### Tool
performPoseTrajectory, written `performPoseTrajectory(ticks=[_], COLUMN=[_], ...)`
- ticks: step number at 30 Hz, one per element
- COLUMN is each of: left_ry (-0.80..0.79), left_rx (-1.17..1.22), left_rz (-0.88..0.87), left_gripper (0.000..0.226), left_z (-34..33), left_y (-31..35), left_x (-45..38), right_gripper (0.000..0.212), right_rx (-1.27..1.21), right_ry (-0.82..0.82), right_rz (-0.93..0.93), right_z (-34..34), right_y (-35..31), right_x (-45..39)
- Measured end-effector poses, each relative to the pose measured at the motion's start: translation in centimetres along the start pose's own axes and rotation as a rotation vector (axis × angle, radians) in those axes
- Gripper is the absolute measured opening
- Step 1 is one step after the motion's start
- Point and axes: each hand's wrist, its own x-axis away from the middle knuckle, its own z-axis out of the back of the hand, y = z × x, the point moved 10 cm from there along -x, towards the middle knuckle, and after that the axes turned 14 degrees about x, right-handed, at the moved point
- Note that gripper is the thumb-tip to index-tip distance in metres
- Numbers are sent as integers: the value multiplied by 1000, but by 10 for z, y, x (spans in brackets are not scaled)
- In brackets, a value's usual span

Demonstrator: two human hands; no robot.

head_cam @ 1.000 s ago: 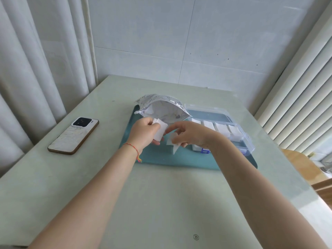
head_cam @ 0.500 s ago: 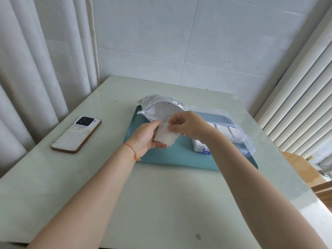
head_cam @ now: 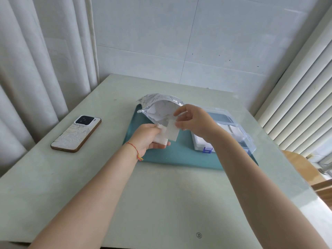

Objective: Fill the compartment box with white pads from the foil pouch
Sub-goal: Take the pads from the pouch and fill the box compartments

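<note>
An open silver foil pouch (head_cam: 158,106) lies at the back left of the teal tray (head_cam: 179,155), its mouth facing me with white pads inside. My left hand (head_cam: 147,137) holds a small stack of white pads (head_cam: 161,138) just in front of the pouch. My right hand (head_cam: 195,121) pinches the top edge of one white pad (head_cam: 172,132) and holds it over that stack. The clear plastic compartment box (head_cam: 239,135) sits on the tray's right side, lid open, with white pads in its compartments, partly hidden behind my right wrist.
A phone (head_cam: 76,133) with a pale marbled case lies on the light green table (head_cam: 161,203) left of the tray. Curtains hang at the left, a tiled wall stands behind, blinds cover the right. A wooden chair (head_cam: 301,168) shows at the right edge.
My right hand rose toward the pouch mouth, then drew one pad up from the stack in my left hand. My left hand shifted slightly lower.
</note>
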Motion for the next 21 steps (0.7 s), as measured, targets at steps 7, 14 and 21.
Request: performPoseTrajectory(ticks=[7, 14, 21], left_ry=[-193, -132, -58], left_rx=[135, 70, 109], left_rz=[100, 31, 42], left_gripper=[35, 32, 25], left_z=[-25, -16, -12], left_y=[0, -1, -1], left_x=[10, 6, 3], right_gripper=[17, 35, 89], right_rx=[45, 370, 758], right_ry=[42, 77, -86], right_rz=[-26, 169, 175], right_z=[-11, -21, -48], right_y=[-1, -15, -17], right_x=[1, 6, 9])
